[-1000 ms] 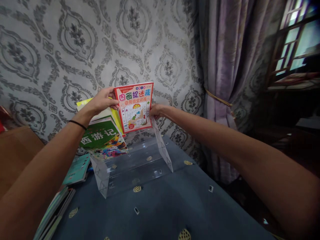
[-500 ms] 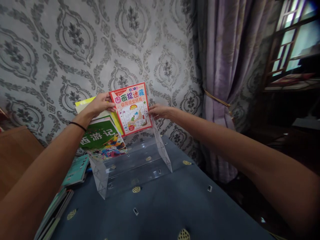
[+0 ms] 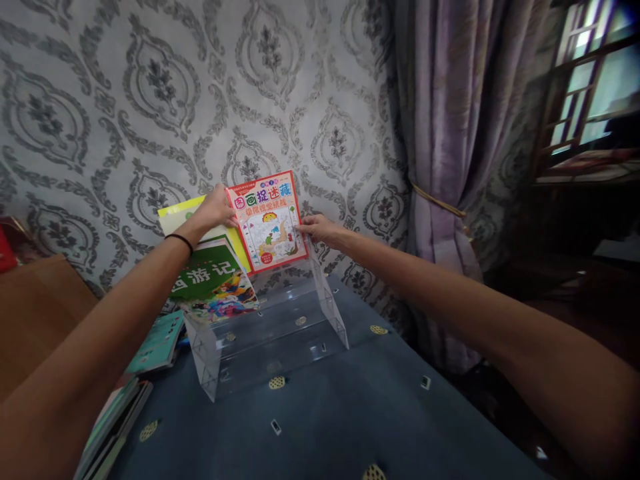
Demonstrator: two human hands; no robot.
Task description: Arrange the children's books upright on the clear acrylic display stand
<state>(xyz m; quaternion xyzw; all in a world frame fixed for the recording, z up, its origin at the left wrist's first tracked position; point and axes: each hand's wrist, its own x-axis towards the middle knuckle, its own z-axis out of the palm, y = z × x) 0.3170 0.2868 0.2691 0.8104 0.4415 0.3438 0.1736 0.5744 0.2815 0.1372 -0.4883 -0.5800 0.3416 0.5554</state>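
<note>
A red-bordered picture book point(image 3: 270, 223) stands on the back tier of a clear plastic book rack point(image 3: 333, 310). My left hand point(image 3: 216, 210) grips its upper left edge. On the right edge, my right hand point(image 3: 323, 230) pinches the book between thumb and fingers. A green book point(image 3: 210, 277) leans on the tier in front, lower left, partly covered by my left forearm. Behind it, a yellow-edged book point(image 3: 175, 208) shows beside the red one. The lower front tiers of the rack hold nothing that I can see.
The rack stands on a dark blue tablecloth point(image 3: 320, 427) against a patterned wall. Left of it lie a teal book point(image 3: 157, 340) and a stack of books point(image 3: 117, 427). A wooden box-like piece point(image 3: 43, 320) is at the far left. A purple curtain point(image 3: 445, 167) hangs right.
The whole view has shifted slightly. Both hands stay on the red-bordered book, which keeps about the same place on the rack.
</note>
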